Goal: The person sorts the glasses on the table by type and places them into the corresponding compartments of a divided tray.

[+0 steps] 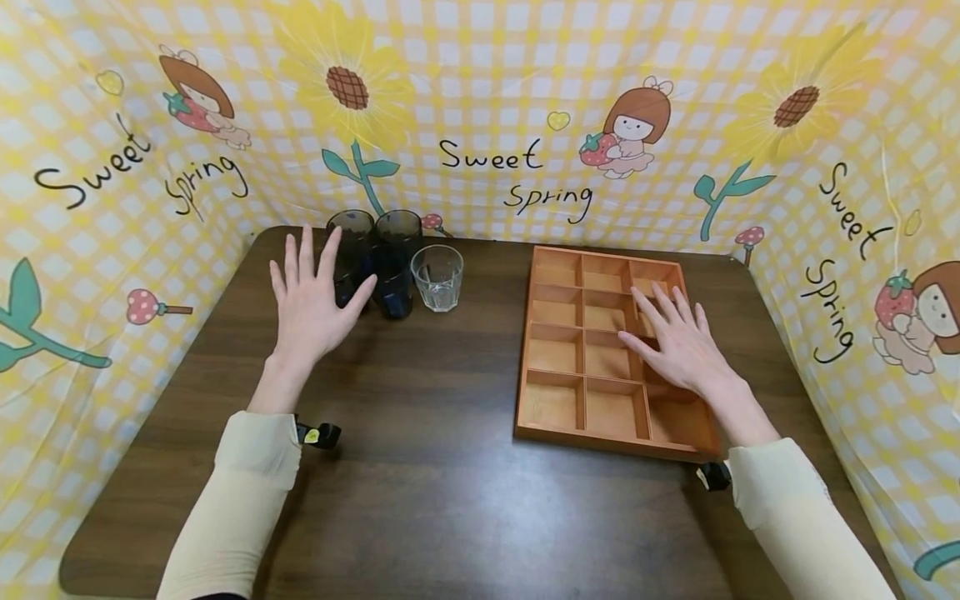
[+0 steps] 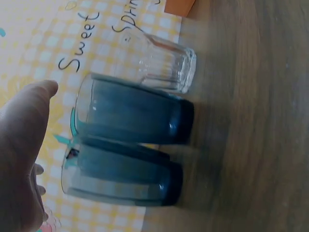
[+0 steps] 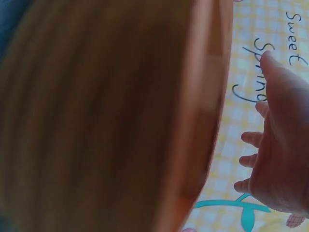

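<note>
Tumblers (image 1: 393, 290), dark, back L of brown wood-grain table (image 1: 420, 467), clear glass (image 1: 437, 281) just beside. I've L hand (image 1: 311, 308) near 'em, R hand (image 1: 681, 350) over divided tray (image 1: 613, 408), both spread, gripping nothing. Prob. pre-grasp step; next move'd call for curling a hand round something, I reckon. Yellow checked cloth (image 1: 480, 92) walls back + both sides.

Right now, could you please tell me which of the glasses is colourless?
The clear glass, rightmost of the group in the head view; the other glasses are all dark-tinted.
</note>
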{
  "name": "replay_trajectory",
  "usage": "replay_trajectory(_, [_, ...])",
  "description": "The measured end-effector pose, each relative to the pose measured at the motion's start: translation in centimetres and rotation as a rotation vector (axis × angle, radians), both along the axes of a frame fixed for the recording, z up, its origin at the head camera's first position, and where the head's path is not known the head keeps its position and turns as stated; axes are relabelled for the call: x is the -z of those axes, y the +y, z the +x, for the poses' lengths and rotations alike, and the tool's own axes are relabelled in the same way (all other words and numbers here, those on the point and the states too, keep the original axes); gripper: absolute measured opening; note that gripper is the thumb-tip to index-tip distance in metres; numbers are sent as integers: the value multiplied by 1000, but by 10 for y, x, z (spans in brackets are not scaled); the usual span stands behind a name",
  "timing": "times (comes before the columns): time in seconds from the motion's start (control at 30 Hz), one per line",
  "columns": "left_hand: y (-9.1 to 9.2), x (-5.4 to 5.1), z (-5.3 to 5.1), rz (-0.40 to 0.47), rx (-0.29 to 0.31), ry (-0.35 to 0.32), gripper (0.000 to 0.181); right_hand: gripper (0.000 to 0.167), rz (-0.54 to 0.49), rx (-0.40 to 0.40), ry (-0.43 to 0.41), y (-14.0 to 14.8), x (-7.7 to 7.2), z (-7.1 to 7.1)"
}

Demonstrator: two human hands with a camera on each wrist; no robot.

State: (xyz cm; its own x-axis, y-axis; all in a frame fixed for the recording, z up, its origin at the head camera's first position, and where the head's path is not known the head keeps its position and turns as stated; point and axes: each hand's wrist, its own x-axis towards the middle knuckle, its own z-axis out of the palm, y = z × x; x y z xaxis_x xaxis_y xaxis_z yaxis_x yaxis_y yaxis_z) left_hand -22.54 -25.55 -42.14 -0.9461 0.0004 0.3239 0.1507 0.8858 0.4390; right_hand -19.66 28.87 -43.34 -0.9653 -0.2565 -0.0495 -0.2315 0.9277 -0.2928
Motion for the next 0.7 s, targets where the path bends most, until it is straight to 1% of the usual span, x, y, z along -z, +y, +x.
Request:
replay_trajectory(0.13, [-6, 6, 4, 55, -20, -27, 94, 85, -19, -1, -10, 9, 9, 7])
replay_trajectory(0.2, [-9, 10, 5, 96, -28, -31, 97, 84, -34, -2, -3, 12, 13, 10])
replay_trajectory(0.3, [-10, 16, 5, 177, -32, -13, 102, 84, -56, -7, 8, 16, 20, 15])
replay_trajectory(0.4, [-10, 22, 3, 278, -29, 1, 105, 83, -72, -13, 13, 16, 28, 20])
replay_trajectory(0.53, [-12, 32, 2, 399, -28, -10, 106, 81, -74, -22, 28, 16, 36, 25])
replay_trajectory(0.7, [-13, 43, -1, 524, -18, -20, 108, 78, -62, -24, 55, 14, 42, 32])
